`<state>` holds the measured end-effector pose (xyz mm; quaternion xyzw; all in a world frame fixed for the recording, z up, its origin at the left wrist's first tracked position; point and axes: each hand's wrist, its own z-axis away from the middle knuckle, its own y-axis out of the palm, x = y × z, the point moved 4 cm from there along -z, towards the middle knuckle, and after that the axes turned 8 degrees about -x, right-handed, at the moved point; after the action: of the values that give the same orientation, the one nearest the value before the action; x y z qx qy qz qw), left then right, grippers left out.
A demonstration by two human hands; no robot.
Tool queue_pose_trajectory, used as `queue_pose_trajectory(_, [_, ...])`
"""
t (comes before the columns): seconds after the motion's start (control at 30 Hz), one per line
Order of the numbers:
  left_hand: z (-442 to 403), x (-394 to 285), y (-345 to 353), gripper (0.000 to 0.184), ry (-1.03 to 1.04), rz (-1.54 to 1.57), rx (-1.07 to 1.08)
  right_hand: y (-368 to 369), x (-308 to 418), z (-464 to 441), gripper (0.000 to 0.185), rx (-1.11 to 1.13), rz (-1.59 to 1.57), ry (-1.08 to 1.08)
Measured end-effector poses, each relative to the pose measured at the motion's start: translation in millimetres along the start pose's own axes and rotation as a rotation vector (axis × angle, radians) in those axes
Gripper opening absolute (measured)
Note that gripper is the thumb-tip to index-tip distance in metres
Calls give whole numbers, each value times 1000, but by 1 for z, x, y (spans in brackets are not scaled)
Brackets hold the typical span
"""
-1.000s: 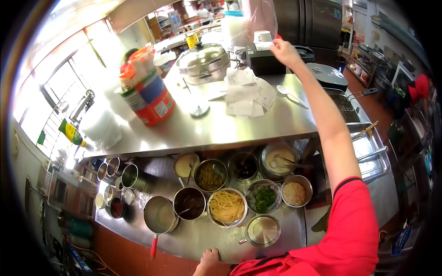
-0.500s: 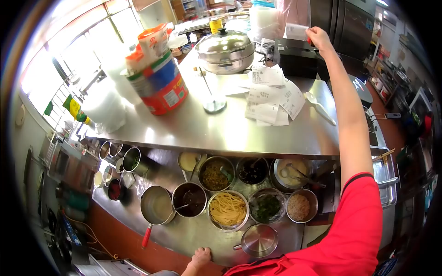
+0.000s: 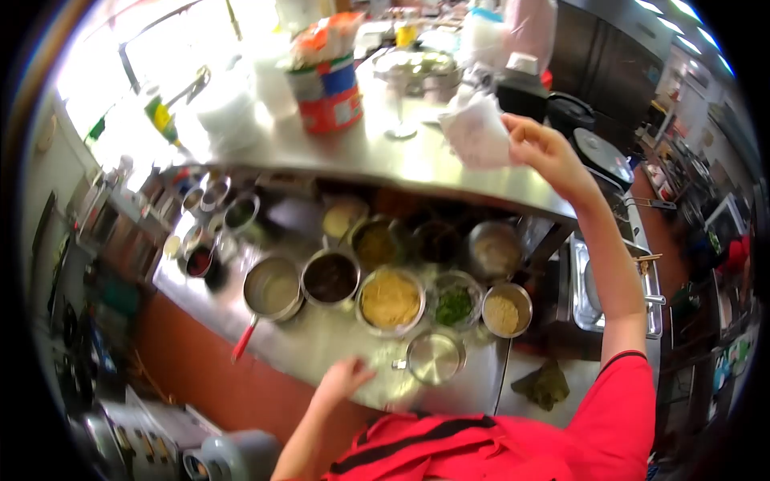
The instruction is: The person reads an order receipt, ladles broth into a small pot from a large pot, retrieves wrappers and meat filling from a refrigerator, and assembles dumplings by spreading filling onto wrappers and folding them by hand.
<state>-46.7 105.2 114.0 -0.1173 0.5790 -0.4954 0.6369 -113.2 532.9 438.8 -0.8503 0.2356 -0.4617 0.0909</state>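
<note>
My right hand [image 3: 541, 151] pinches a white paper slip [image 3: 475, 136] above the upper steel shelf, in front of the black printer [image 3: 521, 94]. Other slips behind it are mostly hidden. Over the near edge of the lower counter, my left hand [image 3: 345, 378] hangs blurred, its fingers too smeared to read. It is nearest to the small steel pan [image 3: 435, 357]. Behind that pan stand a bowl of yellow strips [image 3: 391, 301], a bowl of green leaves [image 3: 455, 305] and a bowl of pale grains [image 3: 503, 314].
A red-handled pan [image 3: 273, 289] and a pot of dark sauce [image 3: 330, 277] stand on the lower counter. On the shelf are a red and blue tub [image 3: 329, 96] and a lidded steel pot [image 3: 417, 72]. A dark cloth [image 3: 545, 385] lies at the right.
My right hand has pulled the slip away from the printer and brought it nearer, over the shelf. My left hand has lifted off the counter's edge. The view has shifted.
</note>
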Motion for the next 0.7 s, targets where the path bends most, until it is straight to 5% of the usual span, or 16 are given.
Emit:
queue_pose_trajectory(0.03, [3, -27, -16, 49, 26, 317, -75, 31, 9, 23, 11, 64, -45, 70])
queue_pose_trajectory(0.1, [4, -68, -29, 87, 158, 1148, 18, 87, 26, 65, 8, 297, -42, 99])
queue_pose_trajectory(0.13, [12, -96, -49, 97, 269, 1160, -10, 116, 40, 81, 11, 404, -13, 6])
queue_pose_trajectory(0.27, [30, -104, -53, 80, 211, 1483, -95, 206, 46, 147, 12, 604, -40, -6])
queue_pose_trajectory(0.3, [38, -104, -54, 66, 141, 1777, -36, 220, 49, 156, 13, 636, -91, 1])
queue_pose_trajectory(0.5, [66, -41, -46, 48, 53, 1761, -280, 276, 67, 198, 12, 707, -232, -12])
queue_pose_trajectory(0.57, [76, -24, -51, 38, 65, 1708, -346, 286, 41, 206, 22, 696, -459, 338])
queue_pose_trajectory(0.7, [100, -25, -80, 28, 189, 455, -767, 318, 4, 212, 40, 590, -763, 704])
